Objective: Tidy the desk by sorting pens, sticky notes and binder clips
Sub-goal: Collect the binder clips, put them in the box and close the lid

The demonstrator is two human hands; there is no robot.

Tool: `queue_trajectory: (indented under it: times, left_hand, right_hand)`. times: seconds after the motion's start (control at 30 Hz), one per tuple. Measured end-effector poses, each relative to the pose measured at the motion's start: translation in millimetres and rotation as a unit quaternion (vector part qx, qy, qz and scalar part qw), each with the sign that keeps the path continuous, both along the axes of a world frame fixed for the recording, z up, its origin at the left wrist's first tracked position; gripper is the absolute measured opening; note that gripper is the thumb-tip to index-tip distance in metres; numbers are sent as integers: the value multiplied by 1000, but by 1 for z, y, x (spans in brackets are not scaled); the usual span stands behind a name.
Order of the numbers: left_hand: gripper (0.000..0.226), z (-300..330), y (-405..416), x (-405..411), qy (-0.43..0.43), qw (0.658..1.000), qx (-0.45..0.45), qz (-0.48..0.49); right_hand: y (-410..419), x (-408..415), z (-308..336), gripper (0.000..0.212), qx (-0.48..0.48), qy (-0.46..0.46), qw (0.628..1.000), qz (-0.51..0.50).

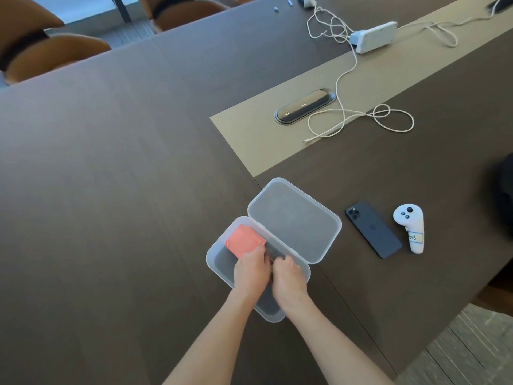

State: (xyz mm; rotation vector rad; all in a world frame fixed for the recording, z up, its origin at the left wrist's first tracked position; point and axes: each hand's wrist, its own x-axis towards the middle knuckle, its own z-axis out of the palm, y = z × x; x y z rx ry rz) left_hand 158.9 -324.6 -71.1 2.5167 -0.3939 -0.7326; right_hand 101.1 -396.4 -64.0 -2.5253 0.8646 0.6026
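- Both hands sit inside the clear box (pixel 219 262) on the counter (pixel 125 190)
- left hand (pixel 249 269) pinches the pink sticky notes (pixel 244 240) at the box's far end
- right hand (pixel 288 279) curled, can't tell what it's gripping
- phone (pixel 373 229) just right of the box lid (pixel 294 220)

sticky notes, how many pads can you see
1: a coral sticky note pad in the far left end of the clear box, at the left hand. The hands may hide others.

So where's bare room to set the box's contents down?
Widest bare tabletop is left of the plastic box. A narrower strip lies between its open lid and the phone. Crowded: phone beside controller; cable loops by the power hatch.
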Motion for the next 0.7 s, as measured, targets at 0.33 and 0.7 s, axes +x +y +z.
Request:
queue_trajectory:
  times: [0.33,0.7]
  left_hand:
    - [18,6,7,7,-50,997,51,0]
    - [21,17,19,35,-77,983,-119,115]
  right_hand:
    - [-13,-11,20,13,5,-217,974,-60]
    - [-64,-9,21,74,268,-244,702,-614]
